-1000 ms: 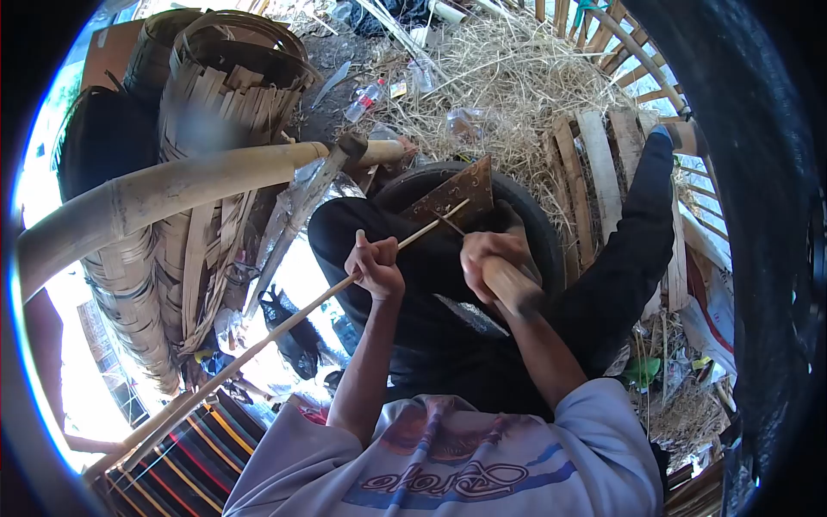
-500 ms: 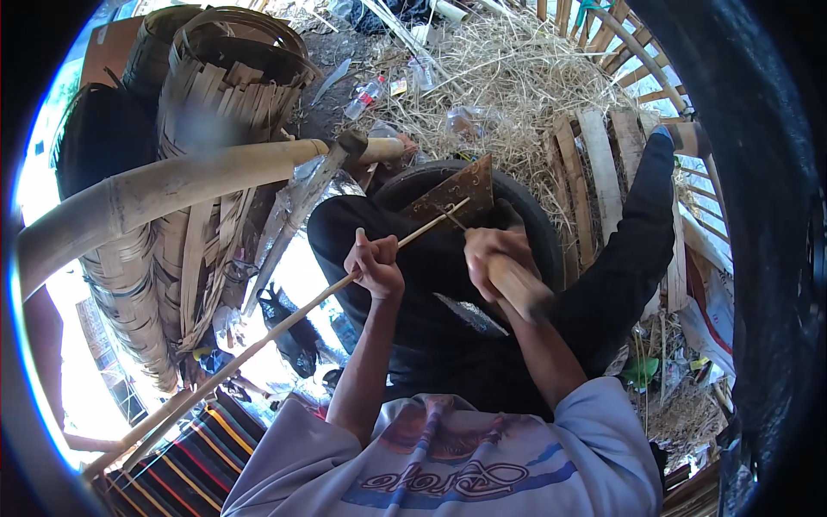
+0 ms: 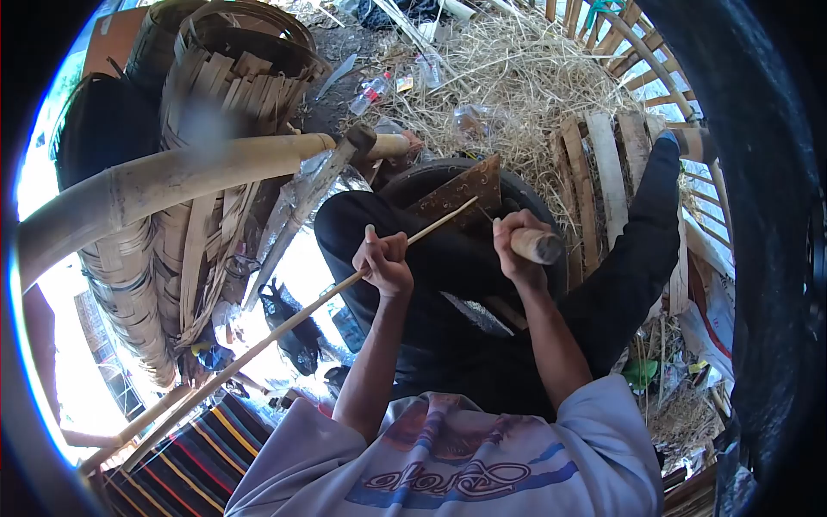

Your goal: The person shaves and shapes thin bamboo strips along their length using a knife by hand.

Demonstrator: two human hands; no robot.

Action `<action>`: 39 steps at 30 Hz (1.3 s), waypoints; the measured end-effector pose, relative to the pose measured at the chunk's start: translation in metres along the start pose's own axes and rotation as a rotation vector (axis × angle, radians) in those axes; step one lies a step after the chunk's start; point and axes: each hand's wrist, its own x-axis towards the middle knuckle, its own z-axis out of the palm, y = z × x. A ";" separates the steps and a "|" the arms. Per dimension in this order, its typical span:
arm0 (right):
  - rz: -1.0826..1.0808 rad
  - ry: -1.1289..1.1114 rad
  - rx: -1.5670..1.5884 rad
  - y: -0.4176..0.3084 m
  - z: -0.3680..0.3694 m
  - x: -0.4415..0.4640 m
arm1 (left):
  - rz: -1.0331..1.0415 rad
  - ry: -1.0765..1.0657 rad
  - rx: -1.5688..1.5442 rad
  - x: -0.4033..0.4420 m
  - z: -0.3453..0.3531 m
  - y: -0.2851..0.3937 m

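Observation:
My left hand (image 3: pixel 382 263) is closed round a long thin bamboo stick (image 3: pixel 289 325), which slants from the lower left up to its tip near the centre. My right hand (image 3: pixel 521 244) grips the thick wooden handle (image 3: pixel 537 246) of a tool, with the handle's end towards me. Its thin blade is mostly hidden beyond my fingers, to the right of the stick's tip. Behind the tip a brown patterned board (image 3: pixel 461 191) leans inside a black tyre (image 3: pixel 538 202), and nothing visibly joins the two.
A thick bamboo pole (image 3: pixel 172 179) crosses the left side in front of tall woven baskets (image 3: pixel 228 103). Straw (image 3: pixel 525 69) and a plastic bottle (image 3: pixel 370 93) lie on the far ground. Wooden slats (image 3: pixel 607 168) stand on the right, beside my outstretched leg. Striped cloth (image 3: pixel 194 452) lies lower left.
My right hand has moved right and a little up with the tool, and its blade has come away from the stick. The whole view has shifted slightly; my left hand still grips the stick.

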 end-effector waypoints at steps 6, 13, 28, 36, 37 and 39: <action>0.348 0.293 0.548 0.003 -0.027 0.010 | -0.005 -0.008 0.028 0.004 0.006 -0.008; 0.201 0.358 0.509 -0.050 -0.057 0.011 | -0.025 -0.050 -0.076 0.011 0.009 -0.009; 0.220 0.518 0.561 -0.112 -0.069 -0.075 | 0.267 0.050 -0.246 0.019 0.000 0.188; 0.196 0.466 0.559 -0.121 -0.065 -0.078 | 0.297 -0.265 -0.382 -0.003 0.002 0.247; 0.201 0.462 0.549 -0.121 -0.066 -0.078 | 0.293 -0.274 -0.383 -0.006 0.002 0.248; 0.203 0.469 0.558 -0.119 -0.068 -0.079 | 0.316 -0.291 -0.389 -0.012 0.002 0.250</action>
